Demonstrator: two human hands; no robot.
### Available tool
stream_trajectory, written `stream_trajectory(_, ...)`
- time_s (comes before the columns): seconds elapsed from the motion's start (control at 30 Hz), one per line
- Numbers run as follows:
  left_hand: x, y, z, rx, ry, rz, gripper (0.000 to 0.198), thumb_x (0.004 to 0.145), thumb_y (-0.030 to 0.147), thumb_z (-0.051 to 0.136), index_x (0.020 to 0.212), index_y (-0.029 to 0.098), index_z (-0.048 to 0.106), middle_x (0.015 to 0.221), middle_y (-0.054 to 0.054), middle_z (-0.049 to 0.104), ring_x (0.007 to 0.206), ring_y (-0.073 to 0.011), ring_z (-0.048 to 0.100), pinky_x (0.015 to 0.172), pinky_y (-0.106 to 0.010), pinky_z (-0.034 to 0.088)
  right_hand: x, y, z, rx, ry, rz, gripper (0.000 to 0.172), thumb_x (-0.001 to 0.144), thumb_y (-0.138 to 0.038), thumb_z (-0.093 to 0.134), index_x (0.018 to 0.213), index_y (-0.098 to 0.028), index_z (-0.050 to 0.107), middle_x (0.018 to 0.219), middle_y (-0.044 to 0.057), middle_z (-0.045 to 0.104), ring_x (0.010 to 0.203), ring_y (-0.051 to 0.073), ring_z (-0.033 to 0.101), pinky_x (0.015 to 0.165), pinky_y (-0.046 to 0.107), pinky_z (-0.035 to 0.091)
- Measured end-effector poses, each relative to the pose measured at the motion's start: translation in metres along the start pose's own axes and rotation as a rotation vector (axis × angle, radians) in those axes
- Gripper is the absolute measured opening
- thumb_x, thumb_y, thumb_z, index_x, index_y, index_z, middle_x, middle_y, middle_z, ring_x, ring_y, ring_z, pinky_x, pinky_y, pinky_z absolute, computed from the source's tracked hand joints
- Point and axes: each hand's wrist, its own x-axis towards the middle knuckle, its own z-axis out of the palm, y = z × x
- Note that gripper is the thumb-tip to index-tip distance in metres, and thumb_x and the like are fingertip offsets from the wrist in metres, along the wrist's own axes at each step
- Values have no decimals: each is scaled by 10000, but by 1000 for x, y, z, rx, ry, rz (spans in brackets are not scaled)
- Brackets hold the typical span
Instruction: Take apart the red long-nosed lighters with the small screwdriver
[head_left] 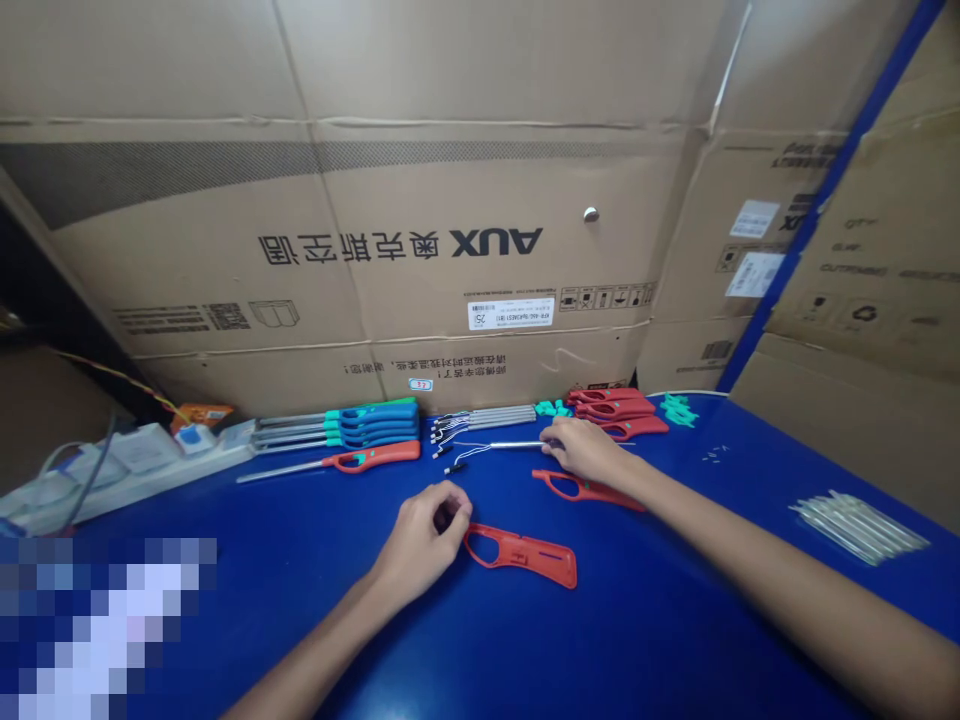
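Note:
My left hand (429, 528) is closed, its thumb and fingers pinched at the narrow front end of a red lighter casing half (529, 558), which lies with its hollow inside up. Further back, my right hand (583, 448) is closed on a thin metal lighter tube (514, 444). Wires trail from the tube's left end to a small black connector piece (455, 468). Under my right wrist rests another red casing half (589, 490), partly covered by the arm. What the fingertips of each hand press on is partly hidden.
Assembled lighters, blue (379, 425) and red (375, 457), lie at back left beside a power strip (135, 465). Metal tubes with wires (495, 415), red casings (615, 408) and green parts (679, 408) line the cardboard wall (420, 180). Clear tubes (862, 525) lie right.

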Motion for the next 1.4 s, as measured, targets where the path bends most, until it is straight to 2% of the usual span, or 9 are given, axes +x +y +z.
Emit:
stream_trajectory(0.17,-4,4,-9,270,-65,177,114,861,272,509,853,188,587,852,-51,639,844,-221,580,766,-373,483,14,-3,3,-39,-36,14,138,854,-178,580,921,-179,701,930,103,709,858,237,662,643,274,404)
stream_trajectory(0.3,-5,6,-14,367,-145,196,109,813,288,563,861,191,573,876,-50,630,881,-243,573,882,-456,460,30,-8,8,-50,-38,30,128,870,-208,581,924,-187,695,974,104,707,929,236,655,702,275,421)
stream_trajectory(0.5,-7,5,-19,387,-277,199,287,766,399,637,977,211,586,1020,-54,598,1007,-274,562,1026,-539,360,53,-15,16,-60,-57,145,182,910,-319,581,962,-170,672,1038,91,677,946,208,640,817,341,480)
stream_trajectory(0.7,-6,3,-25,357,-314,203,235,768,272,614,996,215,607,1029,-52,608,990,-249,577,1013,-479,391,61,-20,17,0,-26,244,200,863,-315,600,980,-172,675,1051,124,690,974,254,648,769,323,476)
stream_trajectory(0.9,-3,-1,-26,317,-291,246,181,794,189,547,956,201,628,973,-52,627,926,-222,587,896,-381,466,22,-15,-10,114,-68,122,220,802,-343,628,961,-200,678,1038,68,703,976,216,638,748,254,436)
stream_trajectory(1.07,0,-7,-30,320,-277,240,210,711,102,550,882,185,640,903,-41,639,857,-202,598,808,-326,480,-25,14,-31,179,-374,111,487,449,-348,859,874,-198,675,873,24,690,746,204,626,563,248,401)
stream_trajectory(1.17,2,-10,-32,305,-276,208,119,759,161,557,828,188,651,843,-35,642,799,-190,598,754,-307,477,-37,23,-29,228,-410,138,369,495,-352,829,763,-176,647,756,14,650,672,180,587,529,244,375)
stream_trajectory(1.3,4,-9,-31,286,-292,228,92,778,193,565,802,196,654,815,-24,645,771,-176,588,734,-293,464,-38,11,-20,327,-362,46,181,660,-307,709,760,-172,637,769,5,660,683,145,583,566,227,394)
stream_trajectory(1.4,4,-7,-30,280,-307,239,82,775,191,567,789,198,648,805,-18,645,759,-170,583,731,-288,456,-38,-3,-17,368,-319,1,217,682,-313,688,844,-177,643,836,10,679,707,142,588,583,225,397)
